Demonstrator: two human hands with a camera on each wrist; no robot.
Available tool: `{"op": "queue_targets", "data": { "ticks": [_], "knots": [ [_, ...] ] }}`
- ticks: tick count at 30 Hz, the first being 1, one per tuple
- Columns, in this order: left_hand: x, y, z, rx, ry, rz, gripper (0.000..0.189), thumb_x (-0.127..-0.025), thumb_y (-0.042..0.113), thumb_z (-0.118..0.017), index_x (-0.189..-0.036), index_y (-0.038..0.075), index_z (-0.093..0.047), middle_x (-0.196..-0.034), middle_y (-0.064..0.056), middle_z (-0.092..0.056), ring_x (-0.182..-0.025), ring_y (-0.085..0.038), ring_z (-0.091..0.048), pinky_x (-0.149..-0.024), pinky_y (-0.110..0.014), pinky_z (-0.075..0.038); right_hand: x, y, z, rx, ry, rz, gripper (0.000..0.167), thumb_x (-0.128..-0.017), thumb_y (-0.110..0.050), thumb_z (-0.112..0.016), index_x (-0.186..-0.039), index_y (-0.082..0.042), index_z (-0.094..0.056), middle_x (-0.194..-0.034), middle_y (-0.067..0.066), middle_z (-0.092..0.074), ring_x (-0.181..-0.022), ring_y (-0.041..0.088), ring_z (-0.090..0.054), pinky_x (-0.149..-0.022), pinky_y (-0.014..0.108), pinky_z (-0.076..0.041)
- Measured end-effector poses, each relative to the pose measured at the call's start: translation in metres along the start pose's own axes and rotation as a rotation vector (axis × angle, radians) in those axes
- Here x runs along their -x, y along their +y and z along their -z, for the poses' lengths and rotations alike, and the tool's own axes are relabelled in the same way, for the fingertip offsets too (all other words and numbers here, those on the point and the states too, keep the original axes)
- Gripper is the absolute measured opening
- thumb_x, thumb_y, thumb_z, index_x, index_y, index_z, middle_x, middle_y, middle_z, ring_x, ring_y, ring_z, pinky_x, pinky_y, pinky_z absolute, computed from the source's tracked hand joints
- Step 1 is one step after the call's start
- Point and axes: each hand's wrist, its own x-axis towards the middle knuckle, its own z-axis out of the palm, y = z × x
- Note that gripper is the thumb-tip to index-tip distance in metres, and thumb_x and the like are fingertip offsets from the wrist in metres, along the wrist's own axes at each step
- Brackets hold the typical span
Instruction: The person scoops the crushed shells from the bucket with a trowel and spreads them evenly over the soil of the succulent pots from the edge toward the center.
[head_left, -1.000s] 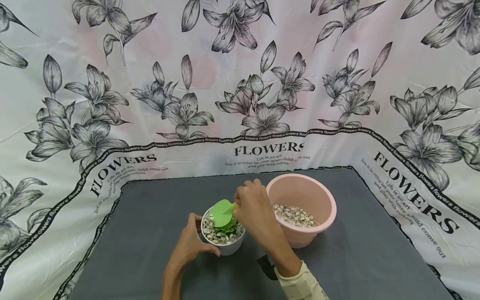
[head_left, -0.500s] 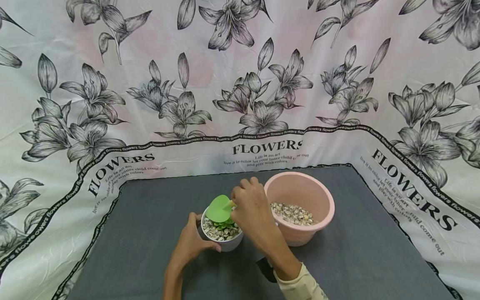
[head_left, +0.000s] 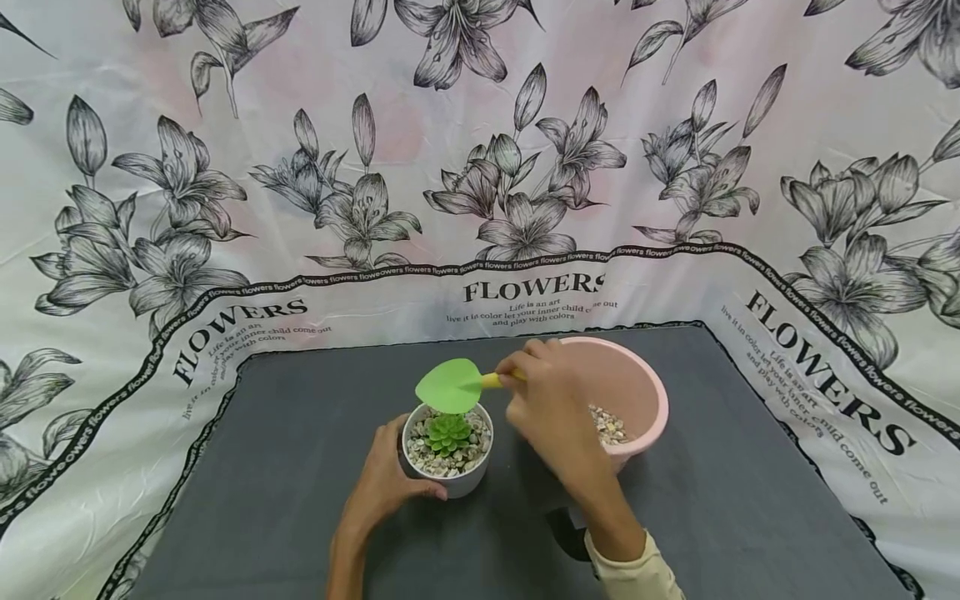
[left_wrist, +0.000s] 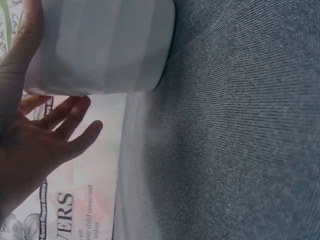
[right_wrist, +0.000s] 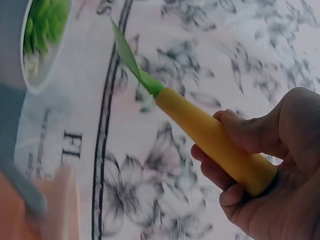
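A white pot (head_left: 471, 481) stands on the grey cloth, holding a green succulent (head_left: 447, 434) ringed by small pebbles (head_left: 427, 461). My left hand (head_left: 385, 479) holds the pot from its left, thumb in front and fingers round the far side; the left wrist view has fingertips against the pot wall (left_wrist: 107, 47). In my right hand (head_left: 553, 408) is a small trowel with a green blade (head_left: 448, 386) and a yellow handle (right_wrist: 210, 137), the thumb and fingers wrapped round the handle. Its blade overlaps the pot's far rim in the head view, and no pebbles show on it.
Behind my right hand stands a larger pink pot (head_left: 651, 392), with pebbles (head_left: 609, 425) inside, partly hidden by the hand. A grey rod (right_wrist: 22, 190), blurred, crosses the pink pot in the right wrist view. A flower-printed cloth (head_left: 405, 317) rises behind the grey surface.
The trowel has risen from over the plant toward the far rim, uncovering the succulent. My right hand has moved right, across the pink pot. My left hand keeps its hold.
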Motion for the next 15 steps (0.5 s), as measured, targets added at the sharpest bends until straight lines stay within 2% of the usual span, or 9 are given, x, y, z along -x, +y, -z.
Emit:
{"op": "queue_targets", "data": {
  "ticks": [3, 7, 9, 11, 15],
  "knots": [
    [-0.003, 0.002, 0.0, 0.008, -0.039, -0.012, 0.134, -0.056, 0.035, -0.104, -0.162, 0.0, -0.029, -0.153, -0.028, -0.043, -0.143, -0.044, -0.047, -0.116, -0.063, -0.042, 0.001, 0.016, 0.02, -0.031, 0.047, -0.056, 0.01, -0.086, 0.004, -0.079, -0.091, -0.004, -0.08, -0.086, 0.009, -0.071, -0.083, 0.026, -0.057, -0.073, 0.035, -0.048],
    [-0.003, 0.007, 0.006, 0.001, -0.071, -0.057, 0.142, -0.06, 0.042, -0.101, -0.168, 0.012, -0.015, -0.161, -0.031, -0.032, -0.149, -0.049, -0.039, -0.115, -0.068, -0.042, 0.006, 0.04, 0.052, -0.02, 0.115, -0.126, 0.012, -0.085, 0.006, -0.08, -0.095, -0.001, -0.08, -0.091, 0.014, -0.074, -0.088, 0.031, -0.061, -0.075, 0.038, -0.048],
    [-0.003, 0.013, 0.008, -0.015, -0.047, -0.099, 0.138, -0.064, 0.042, -0.1, -0.169, 0.017, -0.015, -0.163, -0.029, -0.03, -0.151, -0.049, -0.038, -0.114, -0.069, -0.043, 0.01, 0.054, 0.069, 0.006, 0.147, -0.163, 0.013, -0.084, 0.007, -0.079, -0.095, 0.001, -0.08, -0.091, 0.017, -0.074, -0.088, 0.034, -0.06, -0.077, 0.042, -0.047],
    [-0.004, 0.023, 0.008, -0.031, 0.003, -0.151, 0.129, -0.068, 0.038, -0.099, -0.168, 0.018, -0.021, -0.166, -0.025, -0.03, -0.153, -0.048, -0.036, -0.115, -0.069, -0.042, 0.014, 0.068, 0.082, 0.045, 0.165, -0.197, 0.012, -0.084, 0.009, -0.077, -0.094, 0.004, -0.078, -0.092, 0.021, -0.074, -0.087, 0.038, -0.059, -0.079, 0.046, -0.046],
    [-0.007, 0.052, 0.001, -0.075, 0.082, -0.272, 0.111, -0.075, 0.035, -0.095, -0.165, 0.02, -0.033, -0.167, -0.019, -0.034, -0.157, -0.044, -0.033, -0.117, -0.067, -0.042, 0.02, 0.094, 0.093, 0.149, 0.142, -0.203, 0.011, -0.081, 0.012, -0.073, -0.09, 0.007, -0.077, -0.089, 0.025, -0.071, -0.083, 0.043, -0.055, -0.076, 0.053, -0.043]
  ]
}}
